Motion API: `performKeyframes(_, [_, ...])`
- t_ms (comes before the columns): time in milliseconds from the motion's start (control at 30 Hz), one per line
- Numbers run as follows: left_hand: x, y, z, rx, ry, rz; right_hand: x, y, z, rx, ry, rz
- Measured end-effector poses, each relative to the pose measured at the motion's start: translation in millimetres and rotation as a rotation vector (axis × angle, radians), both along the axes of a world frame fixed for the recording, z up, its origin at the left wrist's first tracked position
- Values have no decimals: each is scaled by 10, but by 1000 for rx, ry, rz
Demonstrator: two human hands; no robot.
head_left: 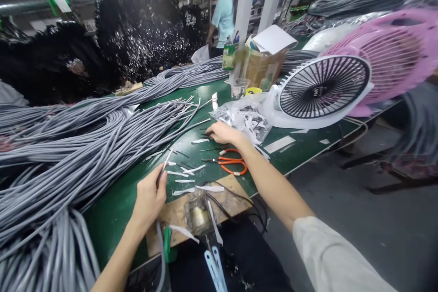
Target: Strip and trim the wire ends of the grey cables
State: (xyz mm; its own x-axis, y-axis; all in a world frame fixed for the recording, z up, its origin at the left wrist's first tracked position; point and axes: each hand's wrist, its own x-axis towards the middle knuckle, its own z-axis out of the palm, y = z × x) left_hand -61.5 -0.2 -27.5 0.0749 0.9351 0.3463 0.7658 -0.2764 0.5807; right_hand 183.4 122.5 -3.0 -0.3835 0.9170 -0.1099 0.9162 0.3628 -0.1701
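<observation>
My left hand (150, 194) is closed in a pinch on the end of a grey cable (167, 160) that points up over the green table (112, 205). My right hand (221, 132) reaches forward with curled fingers and touches small pieces on the table beside a clear plastic bag (247, 118); what it holds, if anything, is hidden. Orange-handled scissors (232, 163) lie just under my right forearm. White strips of cut sheath (186, 171) are scattered between my hands. A wooden board with a small metal tool (198, 214) sits at the near edge.
A large heap of grey cables (68, 146) covers the left of the table. A white and black fan (323, 89) and a pink fan (397, 50) stand at the right. A cardboard box (262, 66), a cup and a can stand behind. Another person (224, 9) stands far back.
</observation>
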Motion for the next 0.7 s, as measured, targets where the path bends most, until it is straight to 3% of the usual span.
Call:
performKeyframes(67, [-13, 6, 5, -86, -126, 8, -17, -11, -9, 10, 25, 0])
performKeyframes(233, [-31, 32, 30, -460, -702, -67, -113, -114, -72, -111, 32, 49])
performKeyframes(300, [-24, 33, 39, -511, -837, -105, -159, -129, -114, -138, 34, 71])
performKeyframes(433, [28, 7, 25, -499, -941, -153, -311, -131, -189, -68, 143, 116])
performKeyframes(567, [112, -42, -24, -480, -983, -120, -573, -228, -266, -19, 355, 129])
performKeyframes(633, [148, -63, -56, -459, -961, -95, -717, -322, -310, -27, 520, 114])
performKeyframes(700, [174, -81, -89, -419, -922, -70, -833, -429, -349, -101, 856, 92])
